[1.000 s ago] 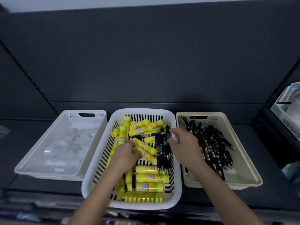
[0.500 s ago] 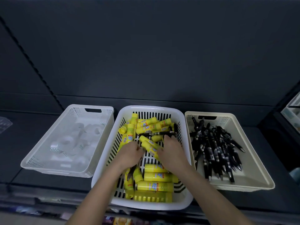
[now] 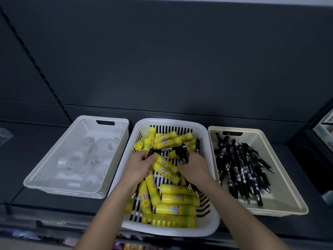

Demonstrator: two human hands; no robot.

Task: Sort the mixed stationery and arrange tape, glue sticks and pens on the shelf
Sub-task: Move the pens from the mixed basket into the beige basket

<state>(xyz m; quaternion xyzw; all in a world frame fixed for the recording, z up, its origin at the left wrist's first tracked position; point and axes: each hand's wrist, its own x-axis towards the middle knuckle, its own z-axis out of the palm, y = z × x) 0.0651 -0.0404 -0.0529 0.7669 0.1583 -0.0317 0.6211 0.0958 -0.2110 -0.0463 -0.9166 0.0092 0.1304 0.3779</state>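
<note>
Sorting well along: tape rolls in white tray left of middle basket, sorted pens in cream tray right of it. Remaining: stray pens among glue sticks inside middle basket. Hands apart: left hand pinches single pen, right hand grips bunch. Half second ago: hands closer together, single pen untouched, bunch hidden.

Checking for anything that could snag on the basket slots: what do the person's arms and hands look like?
The left hand and right hand are bare: no gloves, and no rings on the fingers that show. The left forearm and right forearm are uncovered down to the picture's bottom edge, with no sleeve, watch or bracelet in view.
</note>
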